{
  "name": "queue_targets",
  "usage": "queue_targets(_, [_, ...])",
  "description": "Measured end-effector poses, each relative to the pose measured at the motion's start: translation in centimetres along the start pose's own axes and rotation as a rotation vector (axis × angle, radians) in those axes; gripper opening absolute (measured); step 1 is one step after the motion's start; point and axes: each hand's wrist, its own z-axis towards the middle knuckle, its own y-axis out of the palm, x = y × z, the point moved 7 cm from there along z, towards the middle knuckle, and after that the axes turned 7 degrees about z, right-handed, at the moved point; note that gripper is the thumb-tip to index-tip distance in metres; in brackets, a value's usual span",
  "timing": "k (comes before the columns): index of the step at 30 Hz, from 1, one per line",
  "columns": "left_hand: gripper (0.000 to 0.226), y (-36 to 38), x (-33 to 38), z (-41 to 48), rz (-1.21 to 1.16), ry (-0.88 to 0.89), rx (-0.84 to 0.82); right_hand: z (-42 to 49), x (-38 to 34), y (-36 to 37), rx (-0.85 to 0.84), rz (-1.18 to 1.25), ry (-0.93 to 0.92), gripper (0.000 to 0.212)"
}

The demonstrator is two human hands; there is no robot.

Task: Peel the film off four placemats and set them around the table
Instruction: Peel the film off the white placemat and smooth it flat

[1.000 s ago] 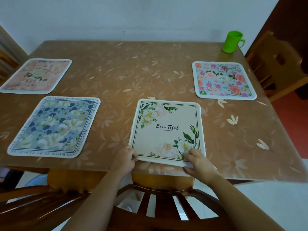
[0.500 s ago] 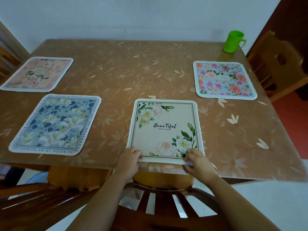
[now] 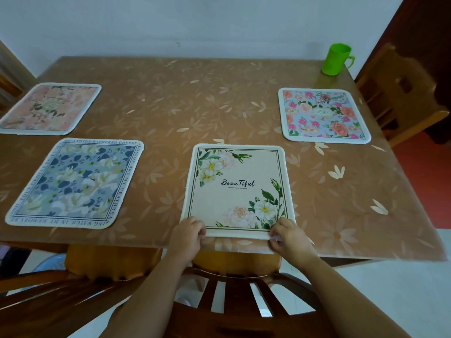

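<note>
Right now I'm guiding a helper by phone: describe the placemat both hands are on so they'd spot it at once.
On the brown table, two placemats lie along the near edge. It is the right one, the cream placemat that the left hand and right hand hold. Unlike the blue placemat beside it, it has a plain middle bearing the word Beautiful.

The mug (image 3: 336, 59) stands behind the rightmost placemat (image 3: 324, 115) on the table (image 3: 195, 98).

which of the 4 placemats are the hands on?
The cream placemat printed "Beautiful": left hand and right hand pinch its near corners. The navy-floral placemat, peach placemat and pink-rose placemat lie untouched.
</note>
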Motion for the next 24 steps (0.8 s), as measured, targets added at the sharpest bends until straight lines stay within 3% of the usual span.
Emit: queue_targets(24, [0.005, 0.11, -0.52, 0.20, 0.044, -0.018, -0.030, 0.45, -0.62, 0.45, -0.013, -0.007, 0.012, 0.009])
